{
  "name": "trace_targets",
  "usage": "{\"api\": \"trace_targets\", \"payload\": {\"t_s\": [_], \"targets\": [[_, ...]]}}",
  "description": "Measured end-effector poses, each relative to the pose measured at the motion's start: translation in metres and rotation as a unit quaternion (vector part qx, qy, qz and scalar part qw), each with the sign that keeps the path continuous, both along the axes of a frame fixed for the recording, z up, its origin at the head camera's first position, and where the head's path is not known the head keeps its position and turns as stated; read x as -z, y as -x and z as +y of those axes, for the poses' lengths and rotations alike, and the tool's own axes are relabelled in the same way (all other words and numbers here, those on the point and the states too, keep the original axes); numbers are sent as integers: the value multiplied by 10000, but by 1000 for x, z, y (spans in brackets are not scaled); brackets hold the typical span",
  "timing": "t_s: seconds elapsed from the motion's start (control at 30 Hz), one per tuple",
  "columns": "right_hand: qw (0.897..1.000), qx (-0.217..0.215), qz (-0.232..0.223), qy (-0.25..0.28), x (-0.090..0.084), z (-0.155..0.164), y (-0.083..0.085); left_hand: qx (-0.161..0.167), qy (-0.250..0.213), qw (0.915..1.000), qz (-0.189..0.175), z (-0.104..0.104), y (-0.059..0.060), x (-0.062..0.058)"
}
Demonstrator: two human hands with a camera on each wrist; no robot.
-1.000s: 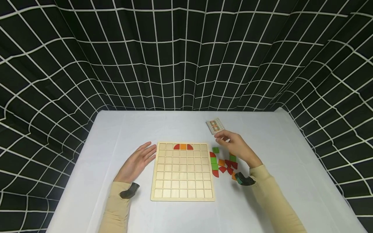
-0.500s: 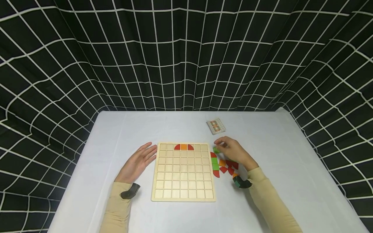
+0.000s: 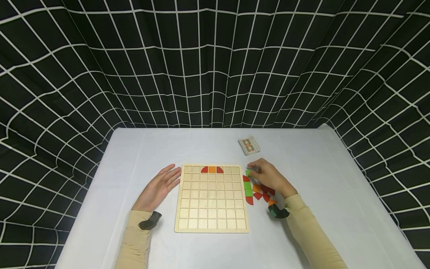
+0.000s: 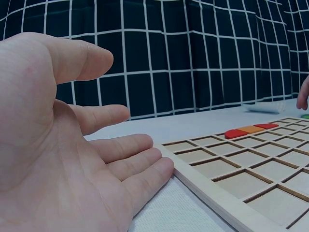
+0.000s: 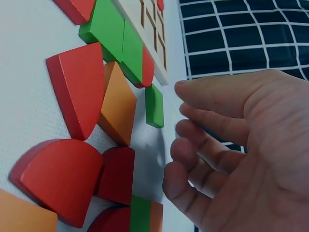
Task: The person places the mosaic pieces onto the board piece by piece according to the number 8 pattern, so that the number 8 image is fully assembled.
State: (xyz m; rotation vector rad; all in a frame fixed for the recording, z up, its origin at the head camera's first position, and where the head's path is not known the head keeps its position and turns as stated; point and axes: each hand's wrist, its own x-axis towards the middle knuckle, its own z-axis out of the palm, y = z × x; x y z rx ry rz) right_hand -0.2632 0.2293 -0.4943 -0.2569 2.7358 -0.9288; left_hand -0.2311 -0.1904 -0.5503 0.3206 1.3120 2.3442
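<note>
Two hands in view: the right hand [image 3: 268,178] has dropped from near the card [image 3: 249,145] to hover over the green square [image 5: 154,105], fingers relaxed, grasping nothing. The square lies off the board's [image 3: 211,200] right edge, so pickup appears imminent; the left hand [image 3: 158,188] stays flat, empty, at the left edge.

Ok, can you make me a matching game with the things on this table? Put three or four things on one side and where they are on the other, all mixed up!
Things:
1. left hand
2. right hand
3. orange square
4. small card

Places:
A. in the top row of the wooden board, between two red pieces
B. lying alone on the white table, beyond the loose pieces
C. flat on the table, fingertips at the board's left edge
D. over the loose red, green and orange pieces right of the board

Pairs: 1-C, 2-D, 3-A, 4-B
</note>
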Motion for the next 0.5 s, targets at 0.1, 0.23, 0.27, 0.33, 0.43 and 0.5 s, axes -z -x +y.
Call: {"api": "trace_targets", "payload": {"t_s": [0.1,0.23,0.27,0.33,0.43,0.5], "targets": [[9999,-85,45,-67,1,0,0,1,-4,10000,20,0,0,0],[9999,-102,-36,-80,2,1,-1,-11,37,10000,-7,0,0,0],[9999,-72,-70,-94,3,2,-1,-2,64,10000,16,0,0,0],[9998,-61,-63,-189,3,2,-2,-8,58,10000,-6,-1,1,0],[9990,-40,56,-432,3,2,-2,-3,49,10000,23,-1,1,1],[9983,9,112,-574,4,1,-3,-16,34,10000,0,-1,1,1]]}}
